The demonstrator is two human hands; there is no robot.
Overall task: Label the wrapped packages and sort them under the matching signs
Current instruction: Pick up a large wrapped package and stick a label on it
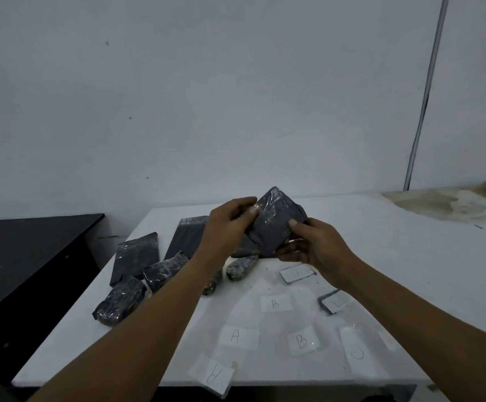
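At the far left stands a black side table [27,256], just beside the white bench [381,256]. On the bench's left part lie several wrapped packages [120,303], dark bundles under glossy film, some flat and some lumpy, close together and partly touching.

The left hand [227,227] is raised above the bench, forearm reaching in from the lower left, its grip closed round the upper left edge of the held package [273,221], thumb on the near face and fingers curled behind. The package hangs in the air between both hands, tilted with one corner up. It looks light and fairly stiff; the film is likely slippery, so taking hold at the edges, thumb against fingers, seems the safer way, leaving the flat face free for a label.

The right hand [317,248] pinches the lower right edge, thumb on top, fingers beneath, wrist bent inward.

Below the hands paper slips lie on the bench: an A slip [237,336], B slips [275,303], others further right. The held package carries no visible label yet.
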